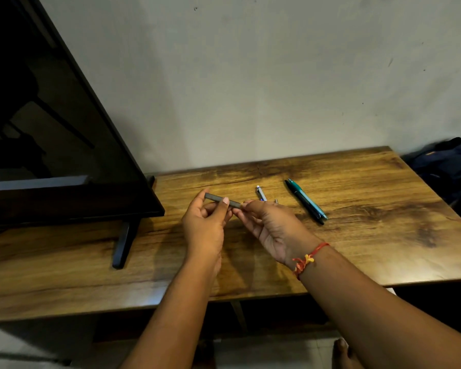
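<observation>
Two hands are on one dark grey pen barrel (218, 198), held up just above the wooden table (357, 249), roughly mid-scene. The left hand (205, 227) has its fingers curled round the left stretch of it with the thumb pressed on top. The right hand (273, 227) pinches the right end in its fingertips, with the other fingers loosely bent. Just past the right hand on the far side, a silver pen (261, 193) lies on the table, its near end hidden by the fingers. A tiny grey bit (276, 201) sits beside it, too small to make out. Further right there's a pair of pens (307, 203), one black and one teal, lying touching side by side. A big dark TV (64, 129) hogs the left, its foot (121, 243) near the left hand. There's a red thread band (308, 259) on the right wrist, and a dark backpack (447, 169) sits off the table's right edge.
</observation>
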